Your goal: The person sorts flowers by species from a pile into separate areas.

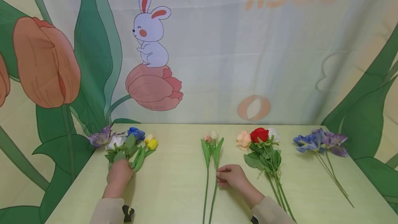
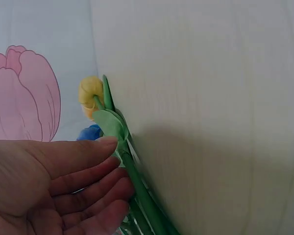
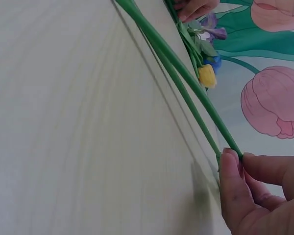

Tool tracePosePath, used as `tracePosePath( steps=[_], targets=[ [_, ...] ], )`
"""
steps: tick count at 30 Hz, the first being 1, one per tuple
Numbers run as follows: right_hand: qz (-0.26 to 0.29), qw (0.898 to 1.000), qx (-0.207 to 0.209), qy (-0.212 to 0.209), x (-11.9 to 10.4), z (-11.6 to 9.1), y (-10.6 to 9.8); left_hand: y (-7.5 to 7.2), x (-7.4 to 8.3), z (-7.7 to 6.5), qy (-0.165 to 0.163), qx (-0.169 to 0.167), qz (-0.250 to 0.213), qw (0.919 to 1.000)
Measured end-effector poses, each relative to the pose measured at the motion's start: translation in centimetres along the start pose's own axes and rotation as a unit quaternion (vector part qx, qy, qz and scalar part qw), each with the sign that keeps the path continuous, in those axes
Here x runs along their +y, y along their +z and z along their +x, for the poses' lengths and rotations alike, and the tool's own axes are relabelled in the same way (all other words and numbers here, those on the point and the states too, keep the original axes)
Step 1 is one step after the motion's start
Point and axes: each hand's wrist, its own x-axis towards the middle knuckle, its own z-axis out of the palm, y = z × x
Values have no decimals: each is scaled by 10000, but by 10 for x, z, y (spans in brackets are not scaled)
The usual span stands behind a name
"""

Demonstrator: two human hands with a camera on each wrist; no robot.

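Note:
In the head view, my right hand point(image 1: 234, 178) pinches the green stem of a white tulip point(image 1: 214, 134) just below its leaf. A pink tulip point(image 1: 207, 138) lies close on its left, the two stems running side by side toward the table's front. My left hand point(image 1: 119, 174) is at the stems of a mixed bunch at the table's left. That bunch holds a purple flower point(image 1: 101, 137), a white flower point(image 1: 116, 141), a blue rose point(image 1: 135, 133) and yellow tulips point(image 1: 152, 144). In the left wrist view, its loosely bent fingers point(image 2: 95, 193) touch the tulip stems point(image 2: 146, 200).
Right of centre lie a peach rose point(image 1: 244, 139), a red rose point(image 1: 259, 134) and a white rose point(image 1: 273, 134) with leafy stems. Farther right are blue and purple irises point(image 1: 320, 141). A printed curtain point(image 1: 211, 61) hangs behind the pale table point(image 1: 174, 186).

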Motion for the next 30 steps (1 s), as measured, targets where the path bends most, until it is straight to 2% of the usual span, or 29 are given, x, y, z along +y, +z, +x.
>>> tracePosePath(
  steps=[2,5,9,14,19,23,26,30],
  targets=[
    [-33,10000,-21,54,2,3,1,-4,4,-7,-128,-145,153,9997],
    [-102,9998,-29,196,4,7,3,-5,7,-9,-199,-191,311,9991],
    [-215,9991,-39,369,5,9,3,-2,8,-9,-143,-122,409,9990],
    [-399,9984,-143,375,7,11,2,-1,8,-9,-54,-44,459,9989],
    [-641,9970,-214,380,7,14,2,-3,8,-9,-59,-182,431,9989],
    [-917,9949,-227,362,6,17,2,-6,9,-9,-8,-142,220,9997],
    [-1139,9927,-244,298,5,18,2,-10,14,-11,280,78,43,9996],
    [-1267,9912,-278,281,2,18,3,-18,28,-14,774,380,-223,9960]
  ],
)
